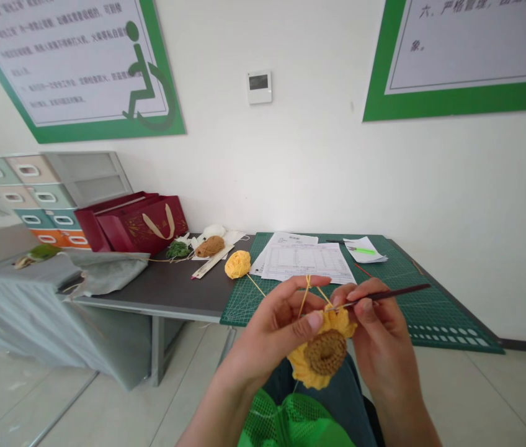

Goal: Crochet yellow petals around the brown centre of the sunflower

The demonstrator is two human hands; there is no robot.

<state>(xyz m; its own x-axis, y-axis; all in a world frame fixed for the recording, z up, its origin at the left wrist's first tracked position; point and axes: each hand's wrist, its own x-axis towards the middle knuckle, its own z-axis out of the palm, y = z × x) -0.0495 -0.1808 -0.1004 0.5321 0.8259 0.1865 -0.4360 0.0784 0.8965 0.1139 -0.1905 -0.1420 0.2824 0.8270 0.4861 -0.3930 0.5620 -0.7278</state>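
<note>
A crocheted flower with yellow petals and a brown centre hangs between my hands, above my lap. My left hand pinches its upper left edge between thumb and fingers, and yellow yarn loops over the raised index finger. My right hand is closed on a dark-handled crochet hook, whose metal tip lies at the flower's top edge. From my left hand a strand of yarn runs back to a yellow ball on the table.
Printed papers lie on a green cutting mat. Further left are a brown yarn ball, green yarn, a ruler, a dark red bag and drawer boxes. A green mesh covers part of my lap.
</note>
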